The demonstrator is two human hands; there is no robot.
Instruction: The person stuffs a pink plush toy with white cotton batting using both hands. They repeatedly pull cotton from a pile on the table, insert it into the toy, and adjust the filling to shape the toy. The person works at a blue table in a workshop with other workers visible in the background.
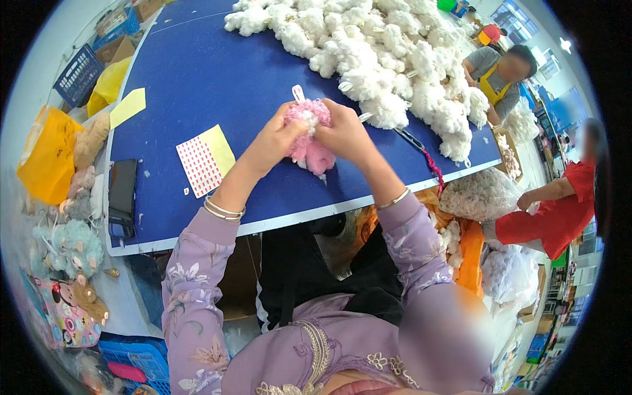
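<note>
Over the blue tabletop, both my hands grip a small pink plush piece (318, 157) with a white tuft in its middle and a pale tag standing up from its top. My left hand (282, 135) pinches its left side and my right hand (341, 131) its right side, thumbs pressing in near the white tuft. The plush hangs below my fingers toward the table's near edge. Left of my hands lies a sheet of small red-and-white stickers (199, 164) on yellow backing paper (219, 145).
A big heap of white fluffy plush pieces (388, 59) covers the table's far right. Thread snips (409, 137) with a pink cord lie beside it. A dark phone-like case (123, 191) sits at the left edge. One person (503, 76) works beyond the heap; another in red (559, 204) handles bags.
</note>
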